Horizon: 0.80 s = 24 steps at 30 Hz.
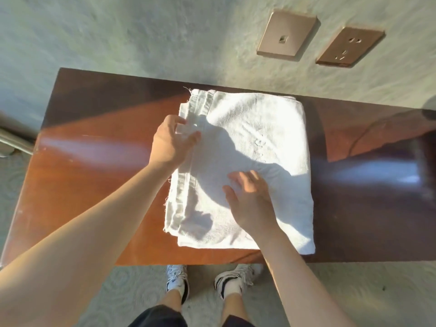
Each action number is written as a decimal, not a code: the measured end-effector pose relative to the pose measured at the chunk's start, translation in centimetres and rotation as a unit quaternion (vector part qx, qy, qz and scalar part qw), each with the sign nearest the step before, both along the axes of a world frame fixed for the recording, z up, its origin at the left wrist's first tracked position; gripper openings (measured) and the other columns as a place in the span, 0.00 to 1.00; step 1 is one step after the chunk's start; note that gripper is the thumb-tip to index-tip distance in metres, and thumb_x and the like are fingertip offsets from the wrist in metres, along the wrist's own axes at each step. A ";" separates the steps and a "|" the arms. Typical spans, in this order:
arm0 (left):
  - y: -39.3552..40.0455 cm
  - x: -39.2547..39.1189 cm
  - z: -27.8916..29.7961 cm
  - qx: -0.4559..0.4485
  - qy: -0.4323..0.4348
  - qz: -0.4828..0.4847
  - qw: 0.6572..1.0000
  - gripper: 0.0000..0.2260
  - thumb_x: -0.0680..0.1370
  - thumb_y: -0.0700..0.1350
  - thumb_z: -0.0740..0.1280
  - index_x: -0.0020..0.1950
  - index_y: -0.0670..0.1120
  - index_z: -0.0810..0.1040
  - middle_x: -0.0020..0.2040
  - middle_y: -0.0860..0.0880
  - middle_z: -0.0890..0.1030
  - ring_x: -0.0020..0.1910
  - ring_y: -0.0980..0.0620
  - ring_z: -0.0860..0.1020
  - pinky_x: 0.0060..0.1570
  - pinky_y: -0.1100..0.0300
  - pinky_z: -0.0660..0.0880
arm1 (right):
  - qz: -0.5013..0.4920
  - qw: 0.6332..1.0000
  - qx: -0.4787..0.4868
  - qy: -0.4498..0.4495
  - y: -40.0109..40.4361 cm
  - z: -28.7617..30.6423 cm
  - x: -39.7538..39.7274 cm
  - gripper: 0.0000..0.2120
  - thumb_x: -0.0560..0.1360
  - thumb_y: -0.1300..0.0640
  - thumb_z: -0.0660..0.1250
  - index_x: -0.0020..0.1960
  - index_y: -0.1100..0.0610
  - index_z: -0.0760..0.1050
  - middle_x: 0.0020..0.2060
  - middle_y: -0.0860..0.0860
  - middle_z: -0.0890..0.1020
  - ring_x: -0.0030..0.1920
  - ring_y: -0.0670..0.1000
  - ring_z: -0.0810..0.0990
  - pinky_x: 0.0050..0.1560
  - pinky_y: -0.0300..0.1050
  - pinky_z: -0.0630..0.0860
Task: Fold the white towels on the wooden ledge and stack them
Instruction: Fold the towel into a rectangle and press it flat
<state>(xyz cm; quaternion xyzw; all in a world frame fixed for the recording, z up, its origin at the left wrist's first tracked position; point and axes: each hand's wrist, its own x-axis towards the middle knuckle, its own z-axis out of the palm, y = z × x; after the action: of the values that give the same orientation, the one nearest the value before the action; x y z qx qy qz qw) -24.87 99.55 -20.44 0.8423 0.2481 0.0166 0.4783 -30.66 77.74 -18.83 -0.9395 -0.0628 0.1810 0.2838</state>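
Note:
A white towel (pixel 271 128), folded into a layered rectangle, lies on the wooden ledge (pixel 94 166) near its middle. Hemmed edges of its layers show along the left side. My left hand (pixel 171 142) pinches the towel's left edge between thumb and fingers, about halfway along. My right hand (pixel 250 199) rests flat on the towel's top, fingers spread and straight, pressing the cloth near the front middle. Both hands cast dark shadows across the cloth.
The ledge runs along a pale textured wall with two bronze socket plates (pixel 286 35), (pixel 350 47) above right. A dark object (pixel 424 161) stands blurred at the ledge's right end. My shoes (pixel 177 279) are on patterned carpet below the front edge.

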 end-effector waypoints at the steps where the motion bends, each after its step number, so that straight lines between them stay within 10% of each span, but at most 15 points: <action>1: -0.2 0.1 0.0 0.013 -0.002 -0.002 1.000 0.20 0.76 0.54 0.74 0.62 0.47 0.75 0.56 0.52 0.75 0.54 0.50 0.75 0.50 0.61 0.69 | 0.015 1.000 -0.007 -0.009 0.6 -0.1 -0.1 0.14 0.81 0.46 0.63 0.62 0.52 0.76 0.57 0.48 0.76 0.63 0.53 0.70 0.67 0.45 0.65; 9: -0.9 1.9 0.3 0.116 0.032 -0.077 0.990 0.10 0.73 0.53 0.74 0.42 0.47 0.80 0.55 0.48 0.77 0.51 0.54 0.73 0.50 0.67 0.66 | 0.243 0.967 -0.079 0.004 5.7 2.0 -4.4 0.27 0.72 0.29 0.63 0.53 0.53 0.71 0.46 0.46 0.77 0.50 0.51 0.73 0.57 0.50 0.69; 16: -1.0 -0.5 1.3 0.022 -0.073 -0.048 0.996 0.09 0.78 0.49 0.71 0.47 0.45 0.75 0.44 0.53 0.79 0.40 0.58 0.77 0.41 0.66 0.73 | 0.235 0.965 0.032 0.109 5.8 3.7 -6.1 0.11 0.82 0.48 0.64 0.45 0.53 0.68 0.43 0.46 0.73 0.48 0.48 0.70 0.53 0.43 0.68; 21: -0.2 0.3 -0.5 -0.012 0.030 0.030 0.999 0.08 0.74 0.45 0.71 0.39 0.50 0.72 0.39 0.55 0.75 0.41 0.52 0.73 0.35 0.62 0.69 | 0.246 0.956 0.033 0.157 5.9 2.9 -6.4 0.12 0.81 0.49 0.66 0.45 0.56 0.71 0.43 0.48 0.77 0.45 0.50 0.76 0.54 0.46 0.75; 24: -0.7 2.7 0.4 -0.015 0.029 0.008 0.999 0.10 0.75 0.54 0.72 0.49 0.49 0.81 0.47 0.54 0.80 0.48 0.53 0.77 0.47 0.60 0.75 | 0.227 0.961 0.056 0.148 6.1 2.7 -6.3 0.12 0.81 0.49 0.66 0.45 0.55 0.71 0.43 0.47 0.77 0.43 0.47 0.75 0.51 0.45 0.77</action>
<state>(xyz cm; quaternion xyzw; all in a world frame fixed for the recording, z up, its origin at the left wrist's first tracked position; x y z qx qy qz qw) -22.17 98.82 -20.04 0.8333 0.2689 -0.0076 0.4830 -36.96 83.83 -16.17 -0.8460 -0.2417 0.3738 0.2936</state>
